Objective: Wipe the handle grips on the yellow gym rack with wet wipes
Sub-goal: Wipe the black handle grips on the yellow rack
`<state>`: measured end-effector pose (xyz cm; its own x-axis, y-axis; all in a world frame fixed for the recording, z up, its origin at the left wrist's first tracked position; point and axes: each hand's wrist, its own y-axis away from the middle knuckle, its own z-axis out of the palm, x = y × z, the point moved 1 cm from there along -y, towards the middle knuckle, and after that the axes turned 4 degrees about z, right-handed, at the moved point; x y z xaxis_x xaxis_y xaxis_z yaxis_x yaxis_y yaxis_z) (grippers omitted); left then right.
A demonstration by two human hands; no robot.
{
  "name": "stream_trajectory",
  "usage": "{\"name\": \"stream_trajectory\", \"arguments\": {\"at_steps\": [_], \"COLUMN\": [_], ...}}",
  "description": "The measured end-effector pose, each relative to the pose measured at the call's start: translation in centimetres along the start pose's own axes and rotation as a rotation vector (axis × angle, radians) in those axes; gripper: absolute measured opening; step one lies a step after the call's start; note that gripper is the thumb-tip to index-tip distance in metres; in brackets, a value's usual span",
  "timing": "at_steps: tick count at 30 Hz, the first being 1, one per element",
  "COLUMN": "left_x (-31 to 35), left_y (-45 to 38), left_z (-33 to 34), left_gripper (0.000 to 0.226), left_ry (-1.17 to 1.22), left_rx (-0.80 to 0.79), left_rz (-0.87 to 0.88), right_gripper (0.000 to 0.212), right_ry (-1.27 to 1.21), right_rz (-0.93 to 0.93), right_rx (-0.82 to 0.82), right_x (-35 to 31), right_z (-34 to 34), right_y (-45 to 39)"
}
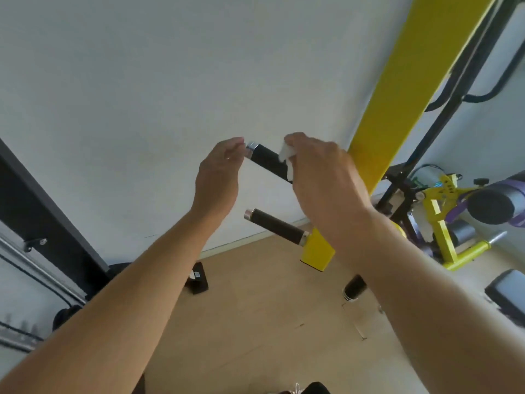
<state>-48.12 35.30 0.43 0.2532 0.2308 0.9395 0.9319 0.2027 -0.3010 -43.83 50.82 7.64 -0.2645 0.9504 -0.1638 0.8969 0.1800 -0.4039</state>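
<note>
A yellow gym rack post (403, 89) rises at the upper right. From it juts a black upper handle grip (265, 157) with a chrome end cap. My right hand (321, 177) presses a white wet wipe (285, 153) around this grip near the post. My left hand (218, 177) hovers at the grip's chrome tip, fingers curled and holding nothing. Below, a second dark grip (274, 226) sticks out of a yellow bracket (316, 251). A third grip (353, 287) points toward me, lower down.
A white wall fills the background above a tan floor (255, 322). A yellow and black exercise machine (443, 223) with padded rollers stands at the right. A black frame (42, 206) slants along the left edge. A small black block (197, 278) lies on the floor.
</note>
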Motion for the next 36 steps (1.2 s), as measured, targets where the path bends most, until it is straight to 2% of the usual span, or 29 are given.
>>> {"name": "stream_trajectory", "arguments": {"at_steps": [2,4,5,8,12,16,21,24,26,31,36], "left_x": [1.6,2.2,2.2,2.0,2.7,3.6,3.7,3.2,3.0,2.1,1.3], "left_y": [-1.0,-1.8,-2.1,-2.5,-2.0,-1.5,-1.6,-2.3,-3.1,-5.3,-8.3], "left_z": [0.1,0.4,0.6,1.0,1.6,2.2,2.5,2.4,2.3,2.8,3.6], "left_gripper": [0.031,0.029,0.028,0.029,0.029,0.026,0.021,0.015,0.017,0.026,0.020], "left_ry": [-0.049,-0.152,-0.205,-0.304,-0.301,-0.168,-0.113,-0.091,-0.095,-0.114,-0.090], "left_rx": [-0.050,-0.111,-0.132,-0.144,-0.115,-0.085,-0.016,-0.046,-0.065,-0.124,-0.175], "left_rz": [0.043,0.088,0.101,0.102,0.063,-0.081,-0.131,-0.139,-0.111,-0.051,-0.016], "right_gripper": [0.042,0.068,0.074,0.073,0.077,0.072,0.071,0.051,0.038,0.026,0.028], "right_ry": [0.184,0.225,0.227,0.247,0.286,0.245,0.099,-0.130,-0.201,-0.200,-0.035], "right_rz": [0.054,0.103,0.111,0.060,0.003,-0.047,-0.076,0.067,0.100,0.107,0.129], "right_rx": [-0.190,-0.242,-0.234,-0.235,-0.260,-0.220,-0.159,-0.135,-0.141,-0.120,0.109], "right_x": [-0.2,-0.2,0.0,1.3,1.8,2.3,2.5,2.3,2.5,3.7,4.7], "right_z": [3.0,4.9,5.1,4.1,3.0,2.6,3.1,3.4,3.9,4.8,6.4], "right_y": [-1.0,-1.2,-1.1,-0.1,1.0,-0.1,-0.7,-2.1,-2.8,-4.7,-5.7]}}
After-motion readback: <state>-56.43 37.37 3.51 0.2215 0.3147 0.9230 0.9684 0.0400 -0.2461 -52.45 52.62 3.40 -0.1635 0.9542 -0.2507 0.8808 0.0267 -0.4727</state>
